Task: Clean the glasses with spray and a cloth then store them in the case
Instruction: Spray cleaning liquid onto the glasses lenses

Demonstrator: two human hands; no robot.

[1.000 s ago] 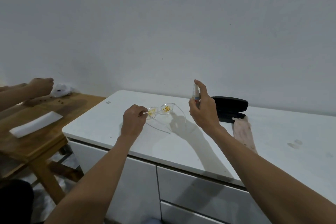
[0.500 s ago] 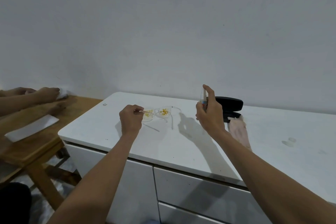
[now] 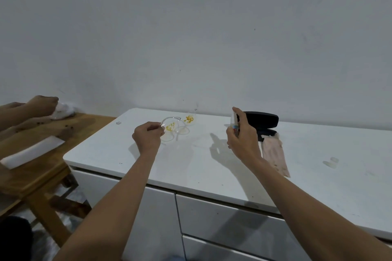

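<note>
Clear-framed glasses (image 3: pixel 179 125) with yellow smears on both lenses hang just above the white cabinet top (image 3: pixel 191 165). My left hand (image 3: pixel 147 136) pinches one temple arm of the glasses. To the right, my right hand (image 3: pixel 241 135) grips a small spray bottle (image 3: pixel 234 119) upright, index finger on its top, nozzle toward the glasses. Behind that hand lies an open black case (image 3: pixel 263 122). A pinkish cloth (image 3: pixel 274 155) lies flat in front of the case.
A wooden table (image 3: pixel 31 148) stands to the left, with a white sheet (image 3: pixel 31 151) on it. Another person's hands (image 3: pixel 40 105) hold a white wad there. White drawers (image 3: pixel 222 229) front the cabinet. A small clear cap (image 3: pixel 332 162) lies at the right.
The glasses have turned and tilted in my left hand, lenses now facing more upward. My right hand with the spray bottle has shifted slightly right. The other person's hands moved along the wooden table.
</note>
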